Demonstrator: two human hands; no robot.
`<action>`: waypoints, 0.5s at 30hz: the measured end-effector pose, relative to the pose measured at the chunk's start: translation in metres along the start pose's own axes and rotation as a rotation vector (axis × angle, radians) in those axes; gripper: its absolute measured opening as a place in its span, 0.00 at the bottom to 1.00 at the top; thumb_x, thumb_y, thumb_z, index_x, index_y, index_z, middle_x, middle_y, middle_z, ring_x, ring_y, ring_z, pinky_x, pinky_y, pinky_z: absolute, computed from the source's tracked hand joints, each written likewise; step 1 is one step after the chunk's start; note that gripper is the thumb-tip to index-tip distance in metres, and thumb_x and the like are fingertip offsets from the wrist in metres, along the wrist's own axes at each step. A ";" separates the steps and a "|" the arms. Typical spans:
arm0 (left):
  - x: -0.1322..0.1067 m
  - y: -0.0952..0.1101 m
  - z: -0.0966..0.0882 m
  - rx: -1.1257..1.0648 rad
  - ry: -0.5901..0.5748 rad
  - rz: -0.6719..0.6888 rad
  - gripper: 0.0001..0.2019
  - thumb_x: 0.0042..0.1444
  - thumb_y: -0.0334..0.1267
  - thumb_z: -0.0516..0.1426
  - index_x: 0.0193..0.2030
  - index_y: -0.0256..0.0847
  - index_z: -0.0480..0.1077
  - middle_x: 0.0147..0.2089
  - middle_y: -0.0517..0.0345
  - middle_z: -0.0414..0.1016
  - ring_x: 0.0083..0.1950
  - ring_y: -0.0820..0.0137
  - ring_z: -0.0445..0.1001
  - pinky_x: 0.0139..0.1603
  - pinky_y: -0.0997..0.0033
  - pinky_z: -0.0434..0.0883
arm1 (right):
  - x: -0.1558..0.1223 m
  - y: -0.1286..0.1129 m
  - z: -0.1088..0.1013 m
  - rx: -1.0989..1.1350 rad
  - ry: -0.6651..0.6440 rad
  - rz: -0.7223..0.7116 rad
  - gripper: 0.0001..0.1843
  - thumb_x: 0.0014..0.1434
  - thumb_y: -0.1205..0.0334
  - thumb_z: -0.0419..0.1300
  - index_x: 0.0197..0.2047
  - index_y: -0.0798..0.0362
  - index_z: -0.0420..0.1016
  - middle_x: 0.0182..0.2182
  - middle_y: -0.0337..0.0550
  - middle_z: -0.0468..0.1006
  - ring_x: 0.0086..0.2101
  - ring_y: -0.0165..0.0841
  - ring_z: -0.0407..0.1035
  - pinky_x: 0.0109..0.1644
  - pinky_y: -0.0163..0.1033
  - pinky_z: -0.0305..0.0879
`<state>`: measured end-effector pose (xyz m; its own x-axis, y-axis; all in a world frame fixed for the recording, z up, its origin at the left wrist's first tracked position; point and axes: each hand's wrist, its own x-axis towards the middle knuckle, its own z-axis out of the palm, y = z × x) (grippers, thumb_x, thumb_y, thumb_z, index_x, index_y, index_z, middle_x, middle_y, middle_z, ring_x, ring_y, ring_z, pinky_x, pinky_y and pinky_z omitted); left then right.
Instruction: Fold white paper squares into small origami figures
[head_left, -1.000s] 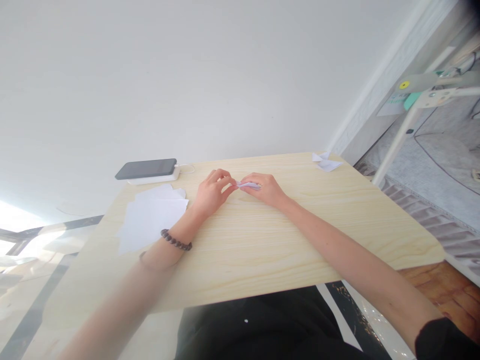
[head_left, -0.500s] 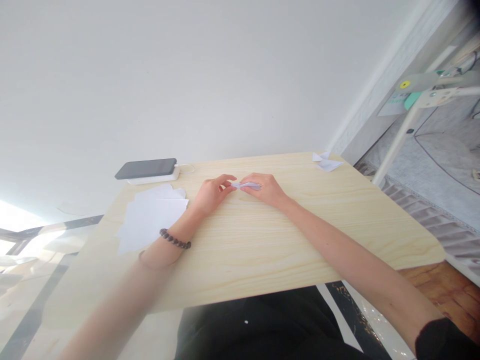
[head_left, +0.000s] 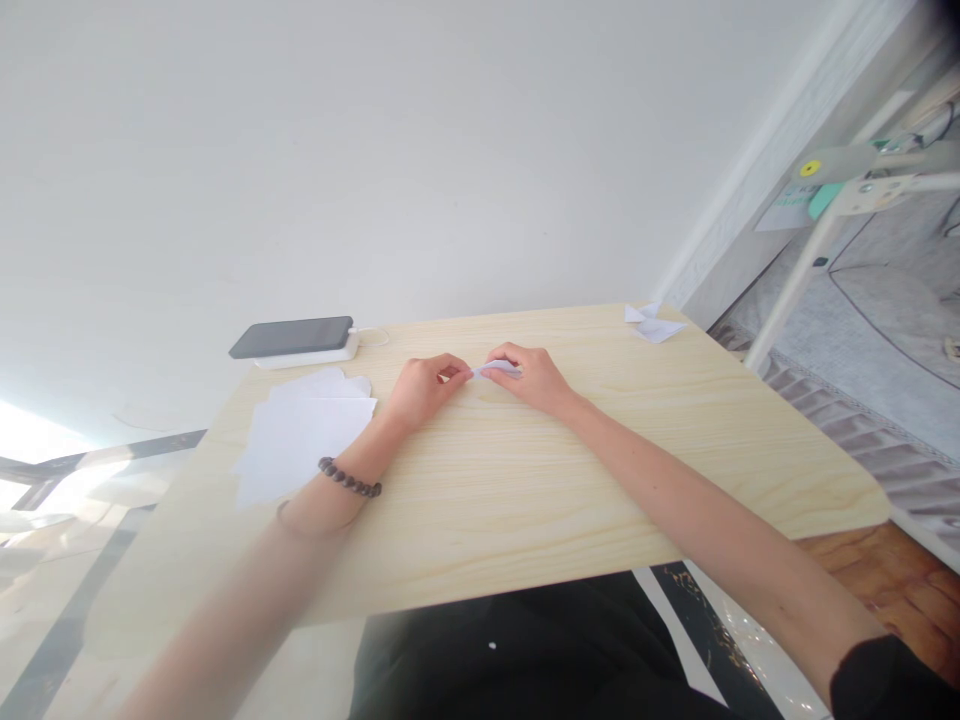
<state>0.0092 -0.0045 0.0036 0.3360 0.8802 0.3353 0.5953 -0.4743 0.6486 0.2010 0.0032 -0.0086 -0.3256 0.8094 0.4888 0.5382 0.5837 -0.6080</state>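
A small folded piece of white paper lies on the pale wooden table near its far middle. My left hand, with a dark bead bracelet on the wrist, pinches the paper's left tip between thumb and fingers. My right hand has curled fingers pressing on the paper's right part. Both hands rest low on the tabletop, almost touching each other.
Loose white paper sheets lie at the table's left. A dark phone sits on a white power bank with a cable at the far left edge. Folded paper pieces rest at the far right corner. A white stand rises at the right.
My left fingers closed in from a looser curl to a pinch on the paper's tip. My right hand shifted slightly along the paper. Little else moved.
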 end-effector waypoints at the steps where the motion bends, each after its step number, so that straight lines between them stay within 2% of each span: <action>1: 0.000 0.000 0.000 -0.010 0.009 -0.008 0.11 0.51 0.45 0.53 0.32 0.40 0.71 0.32 0.59 0.76 0.30 0.74 0.71 0.35 0.76 0.67 | 0.000 0.000 0.000 0.002 0.003 -0.001 0.11 0.51 0.56 0.55 0.33 0.53 0.72 0.31 0.39 0.75 0.31 0.28 0.66 0.34 0.32 0.58; 6: 0.000 -0.003 0.002 -0.046 0.044 -0.051 0.12 0.49 0.47 0.55 0.31 0.40 0.69 0.30 0.59 0.75 0.29 0.73 0.72 0.33 0.75 0.68 | -0.001 0.001 0.001 0.004 0.014 -0.003 0.10 0.51 0.55 0.55 0.33 0.52 0.71 0.31 0.38 0.75 0.30 0.28 0.66 0.34 0.32 0.58; 10: -0.001 -0.002 0.002 -0.040 0.044 -0.036 0.12 0.48 0.47 0.56 0.30 0.39 0.69 0.31 0.58 0.75 0.30 0.73 0.72 0.34 0.74 0.69 | -0.001 0.002 0.001 -0.002 0.017 0.002 0.10 0.51 0.55 0.55 0.33 0.52 0.71 0.31 0.38 0.75 0.29 0.28 0.65 0.33 0.32 0.58; 15: -0.003 0.003 -0.001 -0.085 -0.003 -0.007 0.15 0.54 0.47 0.50 0.33 0.38 0.70 0.33 0.57 0.76 0.33 0.72 0.72 0.35 0.74 0.69 | 0.000 0.002 0.001 -0.016 0.034 0.007 0.10 0.52 0.55 0.55 0.34 0.52 0.71 0.30 0.38 0.75 0.27 0.27 0.64 0.33 0.32 0.57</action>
<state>0.0089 -0.0083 0.0053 0.3346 0.8833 0.3285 0.5333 -0.4649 0.7067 0.2015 0.0040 -0.0102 -0.2953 0.8106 0.5058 0.5525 0.5768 -0.6017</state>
